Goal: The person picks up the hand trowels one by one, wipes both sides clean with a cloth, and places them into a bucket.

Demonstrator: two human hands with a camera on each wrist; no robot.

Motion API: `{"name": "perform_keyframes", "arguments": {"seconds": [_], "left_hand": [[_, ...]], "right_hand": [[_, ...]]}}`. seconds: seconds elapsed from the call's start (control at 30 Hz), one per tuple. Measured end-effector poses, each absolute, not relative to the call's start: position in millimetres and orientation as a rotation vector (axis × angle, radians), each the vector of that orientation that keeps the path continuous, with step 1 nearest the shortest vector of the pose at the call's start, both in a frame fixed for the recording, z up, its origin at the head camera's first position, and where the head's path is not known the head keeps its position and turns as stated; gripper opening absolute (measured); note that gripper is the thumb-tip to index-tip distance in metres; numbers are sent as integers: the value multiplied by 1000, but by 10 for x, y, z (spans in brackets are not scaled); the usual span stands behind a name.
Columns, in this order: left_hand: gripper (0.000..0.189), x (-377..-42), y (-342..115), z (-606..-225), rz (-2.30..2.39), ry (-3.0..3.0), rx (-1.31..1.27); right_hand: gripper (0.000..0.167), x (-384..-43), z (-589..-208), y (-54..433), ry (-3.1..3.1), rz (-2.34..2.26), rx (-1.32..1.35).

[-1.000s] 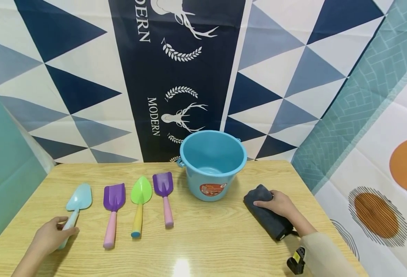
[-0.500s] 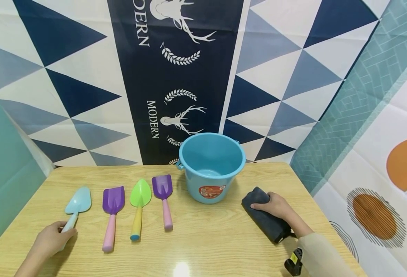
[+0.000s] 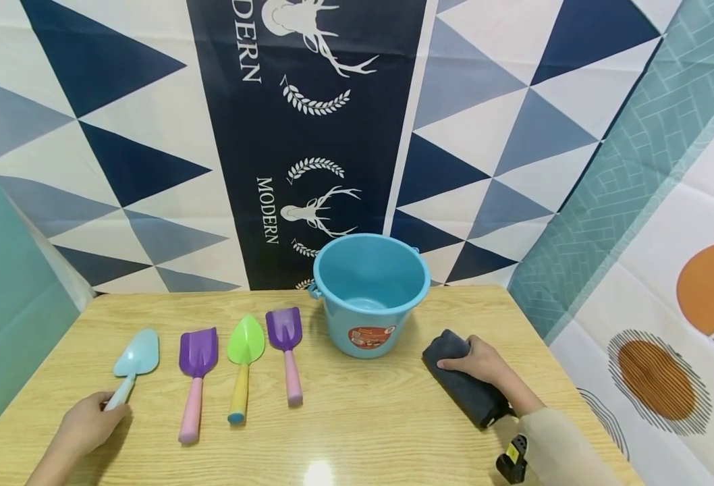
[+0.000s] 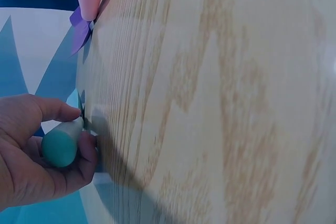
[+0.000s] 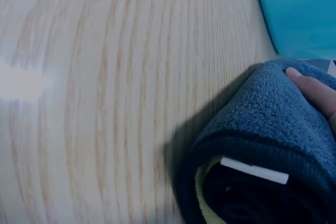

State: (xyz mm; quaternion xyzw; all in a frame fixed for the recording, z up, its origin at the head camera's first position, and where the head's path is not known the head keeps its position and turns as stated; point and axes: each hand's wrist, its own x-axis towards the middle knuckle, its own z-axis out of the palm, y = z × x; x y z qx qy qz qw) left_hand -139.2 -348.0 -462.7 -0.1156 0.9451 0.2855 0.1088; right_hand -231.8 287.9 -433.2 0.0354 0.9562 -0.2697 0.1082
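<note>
My left hand (image 3: pixel 92 422) holds the light blue toy trowel (image 3: pixel 138 352) by its handle at the table's left side. In the left wrist view, thumb and fingers curl round the handle (image 4: pixel 59 148), its round end facing the camera. The trowel's blade points away toward the wall. On the right, my right hand (image 3: pixel 483 359) grips a rolled dark grey towel (image 3: pixel 463 390) from above. The right wrist view shows the towel's fuzzy surface (image 5: pixel 262 108), a white label inside its roll and one finger on top; the other fingers are hidden there.
Two purple-and-pink shovels (image 3: pixel 199 354) (image 3: pixel 285 329) flank a green trowel with a yellow handle (image 3: pixel 246 341). A blue bucket (image 3: pixel 366 331) stands at the table's back, near the patterned wall cloth. A black-and-yellow object (image 3: pixel 513 459) hangs by my right sleeve.
The head view has shifted slightly. My left fingers have closed further round the trowel's handle, which stays in about the same place. My right hand keeps its hold on the towel.
</note>
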Motion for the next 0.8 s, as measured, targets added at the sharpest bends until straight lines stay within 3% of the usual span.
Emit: {"name": "perform_keyframes", "arguments": {"seconds": [0.13,0.4,0.7,0.8], "left_hand": [[65,-1380,-3469,-4612,852,2767,-350],[62,-1356,-3435,-4572,845,2770,-362],[61,-1361,-3464,-4608,860,2752,-355],[60,-1355,-3455,-4600,879,2735,-356]], "right_hand": [[79,-2316,-4334,2869,2806,-825,120],[52,-2312,-4358,2856,2801,-829,175],[53,-2298,-4333,2859,2791,-787,170],[60,-2300,-4322,2860,2785,-794,146]]}}
